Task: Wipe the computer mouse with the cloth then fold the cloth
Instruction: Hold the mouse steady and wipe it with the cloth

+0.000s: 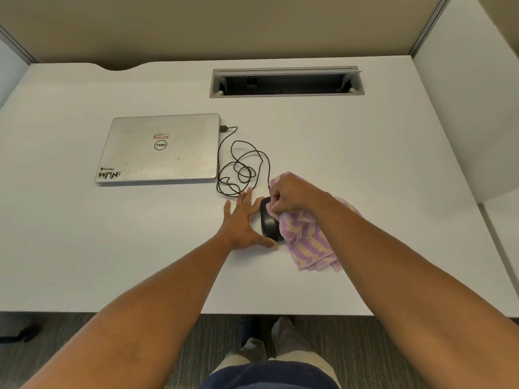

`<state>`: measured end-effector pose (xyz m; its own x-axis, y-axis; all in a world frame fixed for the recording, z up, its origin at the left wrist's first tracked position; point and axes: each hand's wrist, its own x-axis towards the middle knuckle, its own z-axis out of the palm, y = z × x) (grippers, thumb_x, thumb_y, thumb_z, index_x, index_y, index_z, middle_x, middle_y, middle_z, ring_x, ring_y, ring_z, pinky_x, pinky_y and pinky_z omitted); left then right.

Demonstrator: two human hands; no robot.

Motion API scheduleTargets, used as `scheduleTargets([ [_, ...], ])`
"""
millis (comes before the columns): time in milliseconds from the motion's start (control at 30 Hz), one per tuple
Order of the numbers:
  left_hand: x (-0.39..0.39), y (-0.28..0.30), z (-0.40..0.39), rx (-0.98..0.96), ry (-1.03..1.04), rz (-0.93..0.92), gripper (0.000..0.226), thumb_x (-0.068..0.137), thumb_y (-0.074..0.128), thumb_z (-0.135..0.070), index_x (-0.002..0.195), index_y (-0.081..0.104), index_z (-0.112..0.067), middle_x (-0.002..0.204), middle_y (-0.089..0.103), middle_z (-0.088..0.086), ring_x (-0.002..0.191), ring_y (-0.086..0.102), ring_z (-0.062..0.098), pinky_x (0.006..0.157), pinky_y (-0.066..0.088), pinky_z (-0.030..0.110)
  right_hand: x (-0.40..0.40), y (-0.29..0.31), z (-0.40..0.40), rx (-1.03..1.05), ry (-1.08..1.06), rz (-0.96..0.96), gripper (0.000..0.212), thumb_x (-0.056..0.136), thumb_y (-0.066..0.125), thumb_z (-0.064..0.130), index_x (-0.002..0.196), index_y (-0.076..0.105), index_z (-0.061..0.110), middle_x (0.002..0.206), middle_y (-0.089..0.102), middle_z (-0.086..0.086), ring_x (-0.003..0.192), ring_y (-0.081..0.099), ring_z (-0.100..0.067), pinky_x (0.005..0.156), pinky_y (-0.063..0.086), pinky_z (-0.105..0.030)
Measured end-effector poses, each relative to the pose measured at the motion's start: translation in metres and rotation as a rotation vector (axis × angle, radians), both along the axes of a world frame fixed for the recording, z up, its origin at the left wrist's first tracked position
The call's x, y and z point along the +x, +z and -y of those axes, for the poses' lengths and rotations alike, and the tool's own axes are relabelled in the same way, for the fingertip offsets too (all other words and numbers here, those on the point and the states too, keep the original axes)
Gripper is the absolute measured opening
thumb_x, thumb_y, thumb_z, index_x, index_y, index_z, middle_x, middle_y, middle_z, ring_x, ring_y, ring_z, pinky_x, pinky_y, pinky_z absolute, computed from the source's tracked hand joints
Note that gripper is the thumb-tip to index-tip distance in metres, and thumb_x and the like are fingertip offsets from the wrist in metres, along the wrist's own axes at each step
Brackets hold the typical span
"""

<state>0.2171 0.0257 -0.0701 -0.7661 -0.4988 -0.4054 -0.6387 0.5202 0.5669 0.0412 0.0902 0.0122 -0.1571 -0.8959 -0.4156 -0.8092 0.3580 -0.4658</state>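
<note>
A black computer mouse [268, 223] lies on the white desk [112, 248], its black cable [238, 167] coiled behind it. My right hand [292, 195] is closed on a purple and cream striped cloth [309, 242] and presses it on the mouse's far right side. The cloth drapes down to the right of the mouse onto the desk. My left hand [243, 223] lies flat with fingers spread on the desk, thumb and index finger touching the mouse's left side and near end.
A shut silver laptop [160, 148] lies to the far left, with the mouse cable plugged into its right edge. A long cable slot [286, 92] is open in the desk at the back. Partition walls stand behind and to the right.
</note>
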Motion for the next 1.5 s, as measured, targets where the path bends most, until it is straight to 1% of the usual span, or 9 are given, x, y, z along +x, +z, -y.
scheduleTargets([
  [67, 0.0, 0.0, 0.0, 0.005, 0.005, 0.0, 0.138, 0.049, 0.082, -0.073, 0.159, 0.009, -0.031, 0.165, -0.018, -0.006, 0.145, -0.029, 0.003, 0.117, -0.023, 0.045, 0.001, -0.004, -0.001, -0.07, -0.047, -0.033, 0.028, 0.076, 0.065, 0.014, 0.052, 0.054, 0.02, 0.064, 0.048, 0.012, 0.068, 0.053, -0.015, 0.053, 0.04, -0.021],
  [200, 0.0, 0.0, 0.0, -0.001, -0.002, 0.003, 0.138, 0.049, 0.081, -0.075, 0.159, 0.009, -0.031, 0.165, -0.018, -0.006, 0.145, -0.029, 0.003, 0.118, -0.022, 0.046, -0.002, -0.003, 0.001, 0.031, 0.003, 0.026, 0.006, 0.073, 0.072, 0.017, 0.069, 0.071, 0.013, 0.067, 0.056, 0.011, 0.067, 0.056, -0.01, 0.055, 0.045, -0.022],
  [367, 0.0, 0.001, -0.001, 0.013, 0.003, -0.02, 0.138, 0.049, 0.082, -0.073, 0.158, 0.008, -0.031, 0.165, -0.017, -0.004, 0.141, -0.031, -0.002, 0.115, -0.025, 0.042, 0.0, -0.007, 0.004, -0.076, -0.047, -0.039, 0.032, 0.073, 0.065, 0.011, 0.047, 0.05, 0.022, 0.07, 0.056, 0.002, 0.077, 0.061, -0.022, 0.068, 0.054, -0.035],
  [500, 0.001, 0.001, 0.0, 0.0, 0.0, -0.006, 0.138, 0.05, 0.081, -0.073, 0.159, 0.008, -0.03, 0.165, -0.017, -0.004, 0.142, -0.03, 0.0, 0.116, -0.024, 0.043, -0.005, -0.005, 0.004, 0.077, 0.033, 0.057, 0.005, 0.067, 0.075, 0.019, 0.066, 0.072, 0.016, 0.066, 0.059, 0.012, 0.07, 0.06, -0.014, 0.063, 0.053, -0.032],
  [700, 0.0, 0.0, -0.001, -0.003, -0.002, 0.001, 0.137, 0.05, 0.081, -0.073, 0.158, 0.007, -0.032, 0.165, -0.018, -0.005, 0.145, -0.028, 0.003, 0.115, -0.025, 0.042, -0.002, -0.013, 0.002, -0.09, -0.084, -0.002, 0.025, 0.074, 0.066, 0.011, 0.052, 0.053, 0.017, 0.062, 0.049, 0.007, 0.065, 0.05, -0.015, 0.056, 0.041, -0.027],
  [800, 0.0, 0.0, -0.001, -0.007, 0.0, -0.001, 0.137, 0.05, 0.082, -0.073, 0.158, 0.008, -0.033, 0.165, -0.018, -0.005, 0.146, -0.027, 0.004, 0.116, -0.024, 0.043, -0.003, -0.014, -0.004, -0.108, -0.108, 0.038, 0.016, 0.076, 0.067, 0.013, 0.062, 0.06, 0.011, 0.059, 0.048, 0.006, 0.061, 0.045, -0.012, 0.05, 0.033, -0.021],
  [1033, 0.0, 0.001, 0.0, -0.01, -0.003, -0.003, 0.136, 0.051, 0.082, -0.072, 0.159, 0.01, -0.031, 0.165, -0.018, -0.005, 0.146, -0.028, 0.005, 0.117, -0.023, 0.045, -0.007, -0.012, -0.009, 0.03, -0.129, 0.184, 0.018, 0.071, 0.079, 0.016, 0.069, 0.062, 0.013, 0.068, 0.058, 0.003, 0.062, 0.049, -0.01, 0.055, 0.038, -0.023],
  [1233, 0.0, -0.001, 0.0, -0.021, -0.014, 0.008, 0.136, 0.052, 0.081, -0.074, 0.159, 0.007, -0.032, 0.165, -0.018, -0.004, 0.147, -0.028, 0.006, 0.117, -0.022, 0.046, -0.004, -0.025, -0.015, -0.152, -0.341, 0.166, 0.017, 0.071, 0.074, 0.014, 0.064, 0.058, 0.011, 0.066, 0.058, -0.001, 0.058, 0.048, -0.011, 0.05, 0.037, -0.021],
  [1500, 0.001, -0.002, 0.001, -0.019, -0.016, -0.009, 0.137, 0.05, 0.08, -0.076, 0.158, 0.008, -0.034, 0.165, -0.017, -0.004, 0.146, -0.029, 0.004, 0.117, -0.023, 0.044, 0.004, -0.027, -0.014, -0.142, -0.344, 0.212, 0.023, 0.066, 0.078, 0.015, 0.062, 0.056, 0.015, 0.067, 0.062, 0.0, 0.058, 0.051, -0.01, 0.054, 0.042, -0.026],
])
